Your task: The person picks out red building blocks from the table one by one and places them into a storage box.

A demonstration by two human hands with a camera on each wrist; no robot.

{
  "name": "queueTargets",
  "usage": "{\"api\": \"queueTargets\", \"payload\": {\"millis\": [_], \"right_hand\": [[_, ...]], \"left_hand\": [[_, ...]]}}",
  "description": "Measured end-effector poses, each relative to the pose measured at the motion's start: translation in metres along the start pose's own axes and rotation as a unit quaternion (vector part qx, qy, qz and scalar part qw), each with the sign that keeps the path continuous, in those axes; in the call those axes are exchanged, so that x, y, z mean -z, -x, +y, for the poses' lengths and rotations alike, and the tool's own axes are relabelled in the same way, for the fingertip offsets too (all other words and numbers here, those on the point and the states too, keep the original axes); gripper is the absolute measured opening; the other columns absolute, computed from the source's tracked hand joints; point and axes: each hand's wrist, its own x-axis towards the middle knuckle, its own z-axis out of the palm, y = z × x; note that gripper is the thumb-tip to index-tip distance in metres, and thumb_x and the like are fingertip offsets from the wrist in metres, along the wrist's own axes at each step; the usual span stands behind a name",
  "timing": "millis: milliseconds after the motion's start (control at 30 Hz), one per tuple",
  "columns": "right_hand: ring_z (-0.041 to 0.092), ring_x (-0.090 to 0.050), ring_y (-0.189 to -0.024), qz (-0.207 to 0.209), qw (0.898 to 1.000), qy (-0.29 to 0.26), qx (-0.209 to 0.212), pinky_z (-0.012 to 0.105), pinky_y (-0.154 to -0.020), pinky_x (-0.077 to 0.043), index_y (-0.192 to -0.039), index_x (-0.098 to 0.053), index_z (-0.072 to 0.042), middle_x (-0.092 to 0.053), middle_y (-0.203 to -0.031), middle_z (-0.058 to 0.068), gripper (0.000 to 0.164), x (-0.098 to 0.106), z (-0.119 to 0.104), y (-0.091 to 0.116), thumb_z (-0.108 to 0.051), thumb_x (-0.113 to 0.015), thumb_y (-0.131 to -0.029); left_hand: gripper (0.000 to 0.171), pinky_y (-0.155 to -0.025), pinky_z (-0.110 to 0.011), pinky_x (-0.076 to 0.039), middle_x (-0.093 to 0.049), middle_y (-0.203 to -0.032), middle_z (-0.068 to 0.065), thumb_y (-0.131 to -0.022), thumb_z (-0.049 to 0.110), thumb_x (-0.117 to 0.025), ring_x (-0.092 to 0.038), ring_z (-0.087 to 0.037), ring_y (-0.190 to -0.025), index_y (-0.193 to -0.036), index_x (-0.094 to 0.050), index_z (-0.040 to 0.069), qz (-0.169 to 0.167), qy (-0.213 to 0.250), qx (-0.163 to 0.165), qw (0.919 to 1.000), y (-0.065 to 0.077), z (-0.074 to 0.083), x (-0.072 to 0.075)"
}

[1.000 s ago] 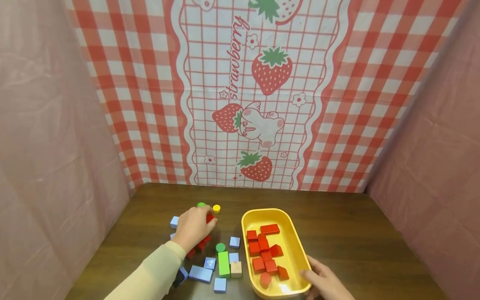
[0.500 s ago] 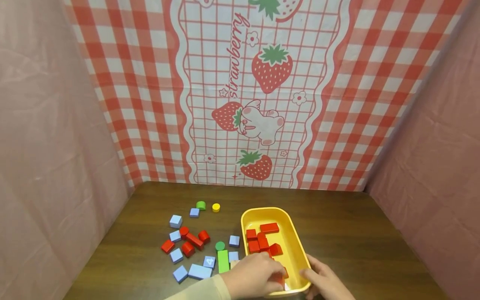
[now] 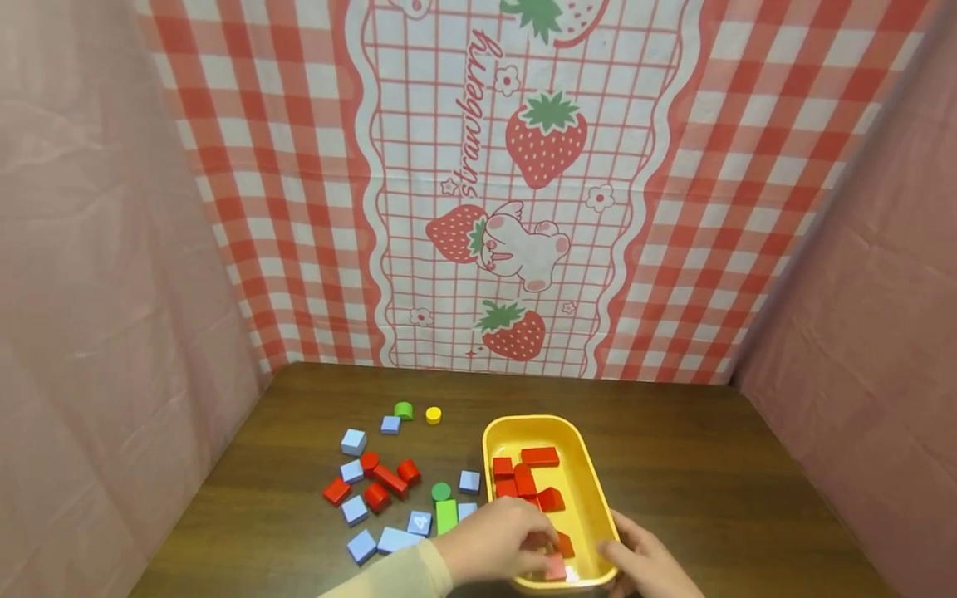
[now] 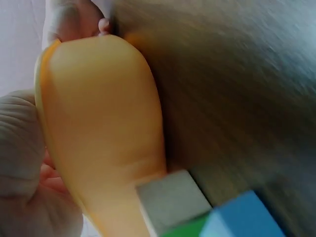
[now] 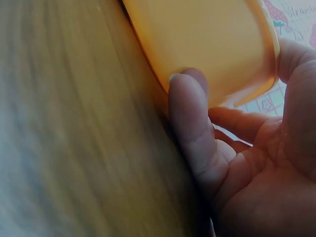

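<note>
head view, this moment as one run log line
left hand: inside rounded yellow plastic tray | right hand: holds tray corner | red assorted blocks: in tray and on brown wood-grain table

Soft light; tabletop blurred in wrist views.

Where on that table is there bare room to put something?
The widest free patch of table lies right of the yellow tray, bounded by the pink curtain and, near the front, the right hand. A narrow strip runs between tray and checked cloth. Crowded: left of the tray, among scattered blocks.
</note>
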Motion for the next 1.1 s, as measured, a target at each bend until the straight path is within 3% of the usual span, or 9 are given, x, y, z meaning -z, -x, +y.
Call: {"api": "queueTargets", "payload": {"millis": [167, 300, 367, 467, 600, 700, 767, 967, 1100], "right_hand": [[0.035, -0.065, -0.073, -0.011, 0.999, -0.044, 0.002, 0.035, -0.059, -0.059, -0.15, -0.012, 0.012, -0.061, -0.104, 0.026, 0.068, -0.005, -0.001, -0.003, -0.005, -0.052, -0.099], [0.03, -0.062, -0.056, 0.021, 1.0, 0.015, -0.012, 0.033, -0.048, -0.056, -0.15, -0.021, 0.01, -0.065, -0.094, 0.02, 0.067, -0.004, -0.004, -0.002, -0.012, -0.057, -0.097], [0.03, -0.06, -0.051, 0.028, 0.999, 0.032, -0.015, 0.033, -0.046, -0.055, -0.149, -0.023, 0.01, -0.066, -0.094, 0.019, 0.067, -0.002, -0.004, -0.001, -0.013, -0.058, -0.097], [0.029, -0.06, -0.051, 0.022, 0.999, 0.028, -0.015, 0.033, -0.046, -0.056, -0.149, -0.023, 0.011, -0.066, -0.096, 0.02, 0.067, 0.0, -0.003, -0.001, -0.012, -0.057, -0.097], [0.027, -0.06, -0.051, 0.012, 1.0, 0.022, -0.01, 0.03, -0.046, -0.055, -0.149, -0.021, 0.011, -0.066, -0.094, 0.02, 0.068, 0.001, 0.0, 0.0, -0.013, -0.057, -0.097], [0.027, -0.06, -0.052, 0.008, 1.0, 0.019, -0.009, 0.03, -0.046, -0.054, -0.149, -0.022, 0.011, -0.066, -0.095, 0.02, 0.067, 0.0, -0.001, 0.0, -0.012, -0.057, -0.097], [0.027, -0.06, -0.052, 0.008, 1.0, 0.02, -0.011, 0.03, -0.046, -0.055, -0.149, -0.022, 0.011, -0.066, -0.095, 0.02, 0.067, 0.0, -0.001, 0.0, -0.012, -0.057, -0.097], [0.028, -0.06, -0.052, 0.014, 0.999, 0.028, -0.013, 0.03, -0.046, -0.054, -0.149, -0.022, 0.012, -0.067, -0.092, 0.02, 0.067, 0.0, -0.002, 0.001, -0.013, -0.057, -0.097], [0.027, -0.06, -0.052, 0.012, 0.999, 0.031, -0.011, 0.03, -0.046, -0.054, -0.149, -0.022, 0.012, -0.067, -0.091, 0.02, 0.067, -0.001, -0.002, 0.001, -0.013, -0.057, -0.097]], "left_hand": [[0.019, -0.083, -0.027, -0.047, -0.064, -0.101, 0.011, -0.089, 0.032, -0.072, -0.049, -0.005, -0.093, -0.104, -0.071, 0.019, 0.134, -0.087, 0.013, 0.9872, 0.017, -0.017, 0.01], [0.021, -0.087, -0.039, -0.048, -0.064, -0.106, 0.002, -0.091, 0.027, -0.07, -0.052, -0.015, -0.099, -0.108, -0.068, 0.014, 0.196, -0.134, 0.128, 0.9629, 0.031, -0.042, 0.034], [0.024, -0.083, -0.042, -0.048, -0.066, -0.1, -0.002, -0.089, 0.03, -0.073, -0.053, -0.02, -0.093, -0.105, -0.069, 0.012, 0.172, -0.17, 0.208, 0.9478, 0.038, -0.055, 0.046], [0.029, -0.073, -0.043, -0.046, -0.068, -0.086, -0.006, -0.081, 0.034, -0.08, -0.054, -0.027, -0.081, -0.094, -0.07, 0.009, 0.091, -0.221, 0.292, 0.9261, 0.049, -0.071, 0.056], [0.017, -0.064, -0.043, -0.044, -0.068, -0.074, -0.01, -0.079, 0.019, -0.081, -0.054, -0.03, -0.071, -0.081, -0.069, 0.007, 0.033, -0.261, 0.303, 0.916, 0.062, -0.08, 0.054], [0.008, -0.064, -0.043, -0.045, -0.069, -0.075, -0.01, -0.079, 0.007, -0.077, -0.055, -0.03, -0.07, -0.082, -0.069, 0.008, 0.045, -0.28, 0.28, 0.9173, 0.064, -0.079, 0.052], [0.013, -0.065, -0.041, -0.047, -0.071, -0.081, -0.008, -0.079, 0.009, -0.078, -0.057, -0.027, -0.073, -0.09, -0.071, 0.008, 0.063, -0.272, 0.259, 0.9245, 0.06, -0.073, 0.052], [0.039, -0.08, -0.037, -0.049, -0.07, -0.106, 0.003, -0.087, 0.031, -0.076, -0.056, -0.016, -0.09, -0.12, -0.066, 0.012, 0.089, -0.148, 0.179, 0.9685, 0.032, -0.032, 0.056], [0.038, -0.082, -0.032, -0.048, -0.067, -0.107, 0.011, -0.089, 0.031, -0.074, -0.051, -0.01, -0.093, -0.124, -0.064, 0.019, 0.062, -0.071, 0.14, 0.9857, 0.012, 0.0, 0.045]]}}
